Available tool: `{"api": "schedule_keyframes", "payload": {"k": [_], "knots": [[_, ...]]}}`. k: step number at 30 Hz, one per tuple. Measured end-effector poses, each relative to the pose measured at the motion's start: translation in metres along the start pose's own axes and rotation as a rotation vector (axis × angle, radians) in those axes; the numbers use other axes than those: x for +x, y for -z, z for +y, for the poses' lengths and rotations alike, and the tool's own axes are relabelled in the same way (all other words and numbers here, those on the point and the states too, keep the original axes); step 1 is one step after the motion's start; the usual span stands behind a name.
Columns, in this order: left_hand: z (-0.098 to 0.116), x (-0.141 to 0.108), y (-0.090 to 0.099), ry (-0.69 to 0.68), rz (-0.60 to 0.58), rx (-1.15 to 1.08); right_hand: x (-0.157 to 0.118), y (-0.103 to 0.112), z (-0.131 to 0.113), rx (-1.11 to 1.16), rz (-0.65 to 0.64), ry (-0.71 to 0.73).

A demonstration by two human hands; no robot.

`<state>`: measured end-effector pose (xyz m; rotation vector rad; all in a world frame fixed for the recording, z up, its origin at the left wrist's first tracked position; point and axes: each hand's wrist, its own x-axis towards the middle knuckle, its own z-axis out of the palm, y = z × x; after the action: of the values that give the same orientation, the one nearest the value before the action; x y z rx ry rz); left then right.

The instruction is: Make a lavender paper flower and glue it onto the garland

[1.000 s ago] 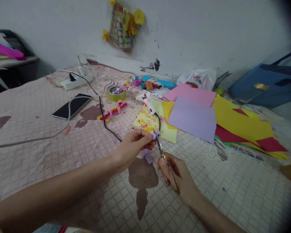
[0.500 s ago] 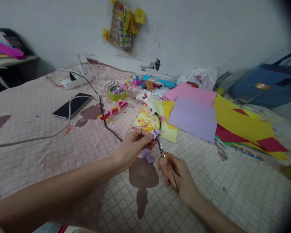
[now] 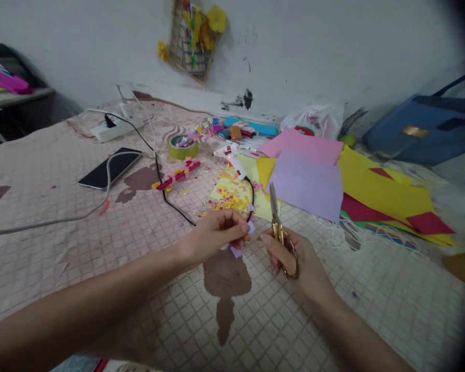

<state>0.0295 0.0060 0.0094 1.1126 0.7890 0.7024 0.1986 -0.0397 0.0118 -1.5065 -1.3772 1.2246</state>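
Near the middle, my left hand [image 3: 225, 231] pinches a small purple paper piece [image 3: 250, 227] between thumb and fingers. My right hand [image 3: 290, 258] is wrapped round the gold handles of the scissors [image 3: 274, 206], whose blades look closed and point away from me, apart from the paper. Another purple piece [image 3: 236, 252] lies on the cloth just below my left hand. Beyond the hands, yellow and pink scraps [image 3: 232, 197] cover a pale yellow sheet, with a white glue gun [image 3: 237, 168] at its top.
Purple sheet [image 3: 306, 183], pink sheet [image 3: 302, 146] and yellow sheets [image 3: 383, 191] lie at the right. Further left are green tape [image 3: 183, 149], a decorated red strip [image 3: 178, 177], a black cable [image 3: 176, 206], a phone [image 3: 110, 168] and a power strip [image 3: 117, 129]. A blue bag [image 3: 422, 129] stands back right.
The scissors have moved right, away from the purple piece, and their blades now point more upright. My left hand has shifted little and still holds the paper. The whole view has shifted slightly.
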Motion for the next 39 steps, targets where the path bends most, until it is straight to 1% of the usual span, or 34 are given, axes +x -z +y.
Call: {"api": "schedule_keyframes", "payload": {"k": [3, 5, 8, 11, 13, 17, 20, 23, 27, 30, 32, 35, 39], "knots": [[-0.002, -0.001, 0.000, 0.002, -0.127, 0.121, 0.002, 0.002, -0.002, 0.010, -0.065, -0.018], [-0.004, -0.001, 0.001, -0.029, -0.182, 0.224, 0.001, 0.001, 0.001, 0.020, -0.128, -0.027], [-0.005, -0.003, 0.001, -0.071, -0.193, 0.348, 0.001, 0.000, 0.008, -0.005, -0.170, -0.009], [-0.003, -0.004, 0.002, -0.096, -0.195, 0.410, 0.000, -0.001, 0.011, -0.027, -0.160, 0.019], [-0.001, -0.003, 0.003, -0.112, -0.175, 0.424, 0.000, -0.001, 0.011, -0.030, -0.159, 0.017], [0.002, 0.000, 0.003, -0.114, -0.120, 0.301, -0.002, -0.002, 0.008, -0.036, -0.119, 0.012], [0.001, 0.000, 0.001, -0.036, -0.119, 0.201, -0.003, -0.003, 0.006, -0.005, -0.047, 0.028], [-0.003, -0.001, -0.002, 0.042, -0.119, 0.128, -0.004, -0.004, 0.004, -0.003, -0.025, 0.036], [-0.003, -0.001, -0.002, 0.058, -0.071, 0.048, -0.005, -0.005, 0.003, 0.027, -0.046, 0.029], [0.001, 0.002, 0.004, 0.049, -0.023, -0.001, -0.006, -0.004, 0.007, 0.125, -0.109, 0.009], [0.003, 0.004, 0.009, 0.031, -0.005, -0.042, -0.007, -0.002, 0.010, 0.139, -0.163, -0.004], [0.006, 0.007, 0.014, 0.007, 0.011, -0.106, -0.009, 0.001, 0.011, 0.061, -0.205, 0.010], [0.009, 0.008, 0.017, -0.008, 0.023, -0.145, -0.010, 0.001, 0.009, -0.078, -0.200, 0.041]]}}
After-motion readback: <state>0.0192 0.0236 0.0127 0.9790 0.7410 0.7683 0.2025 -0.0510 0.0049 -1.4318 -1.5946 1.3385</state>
